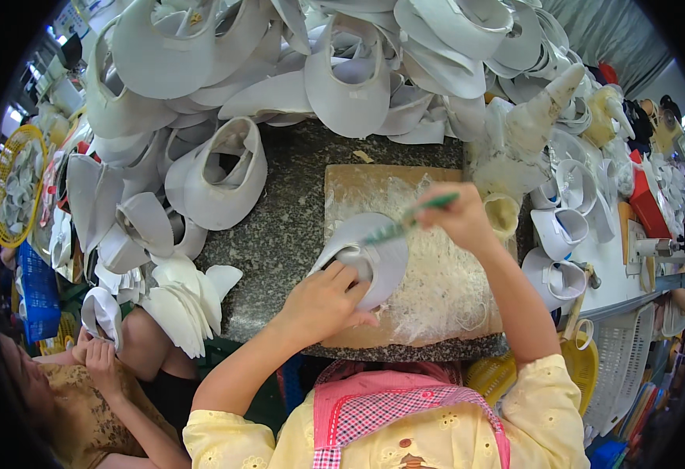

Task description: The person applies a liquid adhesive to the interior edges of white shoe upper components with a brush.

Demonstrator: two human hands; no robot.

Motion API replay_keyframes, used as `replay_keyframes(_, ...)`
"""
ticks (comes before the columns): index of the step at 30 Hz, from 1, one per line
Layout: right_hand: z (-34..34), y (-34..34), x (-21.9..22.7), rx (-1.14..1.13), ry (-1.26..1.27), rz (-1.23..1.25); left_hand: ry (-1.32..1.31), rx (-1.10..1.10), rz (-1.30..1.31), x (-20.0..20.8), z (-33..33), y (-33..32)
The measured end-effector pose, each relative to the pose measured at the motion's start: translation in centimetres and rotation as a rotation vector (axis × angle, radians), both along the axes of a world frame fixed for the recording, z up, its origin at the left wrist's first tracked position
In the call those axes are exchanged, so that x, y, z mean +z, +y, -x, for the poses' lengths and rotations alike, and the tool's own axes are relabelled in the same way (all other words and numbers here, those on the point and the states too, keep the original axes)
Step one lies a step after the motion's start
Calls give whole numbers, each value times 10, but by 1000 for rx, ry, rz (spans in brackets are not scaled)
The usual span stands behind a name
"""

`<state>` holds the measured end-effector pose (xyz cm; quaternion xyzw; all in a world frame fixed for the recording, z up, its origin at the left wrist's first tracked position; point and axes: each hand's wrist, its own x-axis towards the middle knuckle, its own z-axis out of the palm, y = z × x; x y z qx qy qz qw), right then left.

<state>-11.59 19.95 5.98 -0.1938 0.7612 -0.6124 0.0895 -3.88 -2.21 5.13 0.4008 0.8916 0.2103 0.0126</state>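
Note:
My left hand (pixel 323 303) grips a white visor (pixel 389 266), its fingers inside the ring-shaped band and its thumb at the near edge. The visor lies tilted over a brown board (pixel 444 305) coated with whitish, dried-looking residue. Above it, my right hand (pixel 456 215) is closed around the handle of a green brush (pixel 436 201). The brush's head is smeared by motion and reaches over the visor's brim; I cannot tell whether it touches. Right of the board stands a crusted, cream-coloured cup (pixel 502 213).
White visors (pixel 350 90) pile up along the back and left of the speckled stone table (pixel 280 195). Flat white pieces (pixel 178 305) overhang its left edge. A residue-covered container (pixel 514 141) stands at the back right. At lower left, another person (pixel 100 399) handles a white piece.

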Motion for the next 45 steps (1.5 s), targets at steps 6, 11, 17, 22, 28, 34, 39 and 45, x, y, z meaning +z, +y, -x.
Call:
replay_keyframes(6,-7,3,-7,-22,-215,-85,-151,8,-12,9,0,-1)
replay_keyframes(11,-51,49,25,-232,-196,42,-571,114,-25,37,13,-19)
replay_keyframes(17,-60,96,19,-670,480,-387,-675,429,-883,73,-7,-29)
replay_keyframes(22,-73,113,40,-726,597,-152,-882,548,-499,12,-8,6)
replay_keyframes(28,-88,139,15,-877,255,-22,-1250,326,-985,7,-6,23)
replay_keyframes(34,-95,42,37,-450,127,429,-1321,403,-903,26,-9,45)
replay_keyframes(39,-75,4,44,-357,138,263,-1223,355,-1017,22,-15,46)
replay_keyframes(45,-79,13,38,-113,82,243,-1229,440,-1047,23,-11,36)
